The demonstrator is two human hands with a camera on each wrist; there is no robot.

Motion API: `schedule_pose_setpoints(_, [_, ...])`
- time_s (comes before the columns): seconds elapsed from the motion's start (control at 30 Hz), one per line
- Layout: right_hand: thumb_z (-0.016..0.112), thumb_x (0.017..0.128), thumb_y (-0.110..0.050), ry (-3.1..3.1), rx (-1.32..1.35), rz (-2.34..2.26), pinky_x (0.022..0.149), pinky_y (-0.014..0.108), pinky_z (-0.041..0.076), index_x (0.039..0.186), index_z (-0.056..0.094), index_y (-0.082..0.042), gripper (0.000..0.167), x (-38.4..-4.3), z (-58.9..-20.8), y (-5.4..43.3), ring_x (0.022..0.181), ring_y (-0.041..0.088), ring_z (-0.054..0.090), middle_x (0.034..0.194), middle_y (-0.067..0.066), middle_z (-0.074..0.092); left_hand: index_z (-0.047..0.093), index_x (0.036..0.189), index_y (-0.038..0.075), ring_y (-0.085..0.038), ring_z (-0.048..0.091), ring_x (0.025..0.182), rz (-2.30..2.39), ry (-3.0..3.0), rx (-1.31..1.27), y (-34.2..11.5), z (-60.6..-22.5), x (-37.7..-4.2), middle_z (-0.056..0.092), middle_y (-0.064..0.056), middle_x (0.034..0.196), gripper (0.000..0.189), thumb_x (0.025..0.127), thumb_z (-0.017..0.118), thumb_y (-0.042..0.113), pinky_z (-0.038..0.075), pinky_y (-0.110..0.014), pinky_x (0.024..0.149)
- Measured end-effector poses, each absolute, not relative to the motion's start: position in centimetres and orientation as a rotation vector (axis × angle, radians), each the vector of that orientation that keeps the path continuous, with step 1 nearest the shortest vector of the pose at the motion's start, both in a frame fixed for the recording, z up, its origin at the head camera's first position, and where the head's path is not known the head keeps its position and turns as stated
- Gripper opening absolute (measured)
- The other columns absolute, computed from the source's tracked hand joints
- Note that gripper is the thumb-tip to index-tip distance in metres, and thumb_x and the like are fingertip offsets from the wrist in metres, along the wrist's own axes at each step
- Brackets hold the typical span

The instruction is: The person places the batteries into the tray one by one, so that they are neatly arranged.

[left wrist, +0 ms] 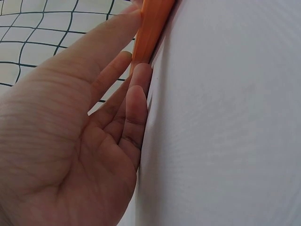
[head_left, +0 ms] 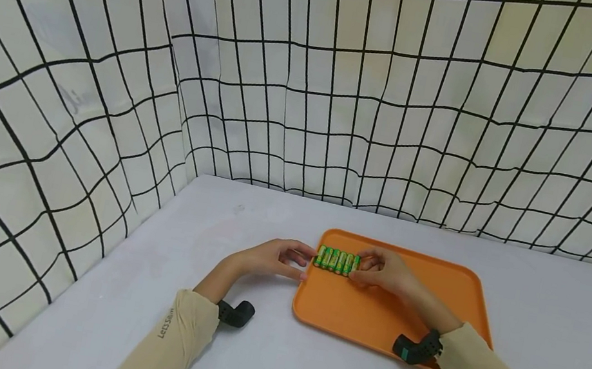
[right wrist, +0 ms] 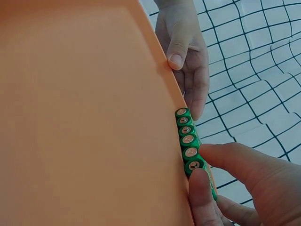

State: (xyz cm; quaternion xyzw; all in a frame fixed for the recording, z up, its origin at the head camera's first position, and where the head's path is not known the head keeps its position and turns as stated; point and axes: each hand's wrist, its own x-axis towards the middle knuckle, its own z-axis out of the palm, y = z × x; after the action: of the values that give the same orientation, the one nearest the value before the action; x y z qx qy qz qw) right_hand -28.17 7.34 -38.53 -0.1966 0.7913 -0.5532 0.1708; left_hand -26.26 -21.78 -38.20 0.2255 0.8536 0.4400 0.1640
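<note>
Several green batteries (head_left: 338, 261) lie side by side in a row on the orange tray (head_left: 344, 317), near its left rim. The right wrist view shows the metal ends of these batteries (right wrist: 188, 140). My right hand (head_left: 387, 271) is at the right end of the row, thumb and fingers pinching the last battery (right wrist: 194, 165); they partly cover it. My left hand (head_left: 278, 258) is beside the tray's left edge, thumb touching the rim and fingers loosely extended along its outer side. In the left wrist view, the left palm (left wrist: 70, 155) holds nothing.
A white-covered table (head_left: 242, 365) carries the tray. Black-lined netting (head_left: 344, 108) over pale cloth walls stands behind and to the left. Each wrist wears a dark camera mount (head_left: 236, 313), and both sleeves are beige.
</note>
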Motion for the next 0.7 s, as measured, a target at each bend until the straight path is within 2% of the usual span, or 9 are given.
schedule_pose_setpoints(0.23, [0.075,0.085,-0.010,2.275,-0.567,-1.541,0.065,0.026,0.052,0.133,0.044,0.014,0.062,-28.1,-38.2,7.5,0.080,0.015,0.057,0.097,0.011,0.055,0.055,0.137,0.010,-0.018,0.058,0.114,1.256,2.430,0.642,-21.7,-38.2,-26.2,0.063,-0.006,0.124,0.053,0.088,0.074,0.018,0.046,-0.031,0.093])
schedule_pose_setpoints(0.47, [0.076,0.084,-0.011,2.276,-0.564,-1.512,0.067,0.025,0.052,0.134,0.044,0.013,0.065,-28.0,-38.1,7.9,0.086,0.016,0.055,0.104,0.015,0.055,0.054,0.137,0.010,-0.019,0.058,0.115,1.244,2.434,0.642,-21.6,-38.4,-26.4,0.062,-0.006,0.125,0.054,0.088,0.074,0.018,0.046,-0.032,0.095])
schedule_pose_setpoints(0.7, [0.076,0.083,-0.009,2.259,-0.585,-1.525,0.066,0.025,0.052,0.132,0.045,0.014,0.062,-27.9,-38.1,8.5,0.084,0.016,0.055,0.101,0.013,0.056,0.054,0.138,0.010,-0.020,0.058,0.116,1.240,2.438,0.648,-21.7,-38.3,-26.3,0.062,-0.006,0.126,0.054,0.089,0.074,0.018,0.046,-0.033,0.096])
